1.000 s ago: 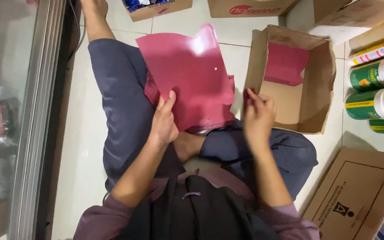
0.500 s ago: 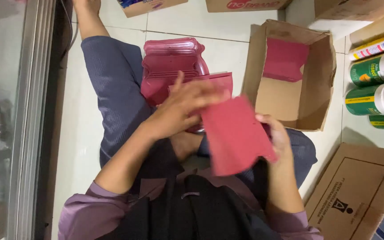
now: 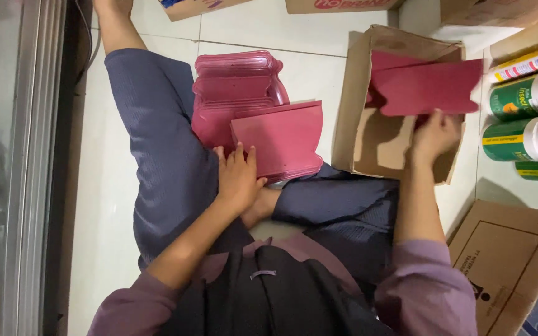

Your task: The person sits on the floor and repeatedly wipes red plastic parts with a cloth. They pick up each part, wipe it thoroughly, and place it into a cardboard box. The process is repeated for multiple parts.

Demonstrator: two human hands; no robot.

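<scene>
Swinging out from the lap, the right hand (image 3: 434, 134) now grips a folded dark-pink card sheet (image 3: 428, 87) over the open brown cardboard box (image 3: 368, 140), where another pink piece already lies. Left hand (image 3: 238, 177) presses flat on the pink stack (image 3: 269, 140) on the lap: plenty left. Green cans (image 3: 521, 102) crowd the box's right edge; white floor tiles (image 3: 269, 28) beyond lie open.

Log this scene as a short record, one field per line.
posture: seated on tiled floor, legs crossed
left hand: rests on folded red sheet
lap: stack of red sheets
right hand: holds red piece over open cardboard box
right side: green cans
near corner: flat cardboard box
</scene>
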